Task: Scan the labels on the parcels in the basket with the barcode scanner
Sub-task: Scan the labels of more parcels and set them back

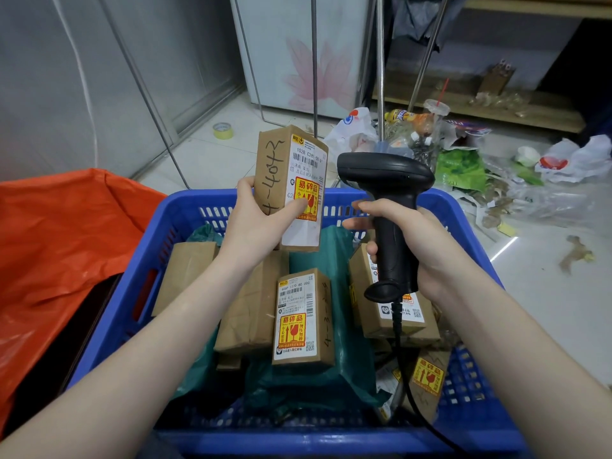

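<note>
My left hand (256,223) holds a small brown cardboard parcel (291,180) upright above the blue plastic basket (149,246); its white label with a barcode and a yellow fragile sticker faces me. My right hand (410,240) grips the handle of a black barcode scanner (387,200), whose head sits just right of the parcel's label. The scanner's cable runs down into the basket. Inside the basket lie several more brown parcels, one labelled box (303,319) in the middle, another (390,299) partly hidden behind the scanner, plus green plastic mailer bags (344,359).
An orange plastic bag (56,246) lies left of the basket. Litter, plastic bags and bottles (463,154) cover the tiled floor at the right. A yellow tape roll (222,130) sits on the floor beyond. Metal rack legs (381,77) and a white cabinet stand behind.
</note>
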Available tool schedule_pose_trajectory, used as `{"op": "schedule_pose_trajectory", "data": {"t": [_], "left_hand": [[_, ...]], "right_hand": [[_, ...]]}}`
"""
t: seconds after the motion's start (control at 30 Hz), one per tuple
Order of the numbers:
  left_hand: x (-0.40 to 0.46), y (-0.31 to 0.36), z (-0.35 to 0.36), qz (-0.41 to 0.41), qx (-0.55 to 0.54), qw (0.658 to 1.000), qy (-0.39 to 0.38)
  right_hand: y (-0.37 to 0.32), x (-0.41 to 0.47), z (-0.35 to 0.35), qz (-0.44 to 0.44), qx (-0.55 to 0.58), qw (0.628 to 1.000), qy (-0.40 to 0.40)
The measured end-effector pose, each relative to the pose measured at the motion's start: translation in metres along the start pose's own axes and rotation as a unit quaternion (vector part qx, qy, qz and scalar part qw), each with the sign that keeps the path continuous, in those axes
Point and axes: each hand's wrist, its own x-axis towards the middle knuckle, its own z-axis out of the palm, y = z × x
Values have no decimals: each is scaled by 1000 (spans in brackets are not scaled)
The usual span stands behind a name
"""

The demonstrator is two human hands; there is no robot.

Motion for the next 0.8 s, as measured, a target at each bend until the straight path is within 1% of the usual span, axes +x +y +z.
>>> {"op": "schedule_pose_trajectory", "data": {"t": [0.13,0.17,0.27,0.33,0.4,0.67,0.8], "left_hand": [[-1,3,-3,2,-17,1000,-24],[-1,4,-5,-1,-19,999,-45],[0,9,-14,-16,-1,990,-141],[0,11,-17,-34,14,983,-180],[0,12,-18,-44,35,977,-205],[-2,13,-18,-60,57,963,-256],[-2,13,-18,-61,70,965,-247]], "right_hand": [[4,5,-3,-28,-5,1000,12],[5,6,-4,-33,-1,999,21],[5,10,-7,-46,10,997,63],[5,13,-10,-55,-5,994,89],[4,14,-13,-57,-18,993,98],[6,13,-12,-44,-40,996,73],[7,14,-14,-38,-50,996,67]]}}
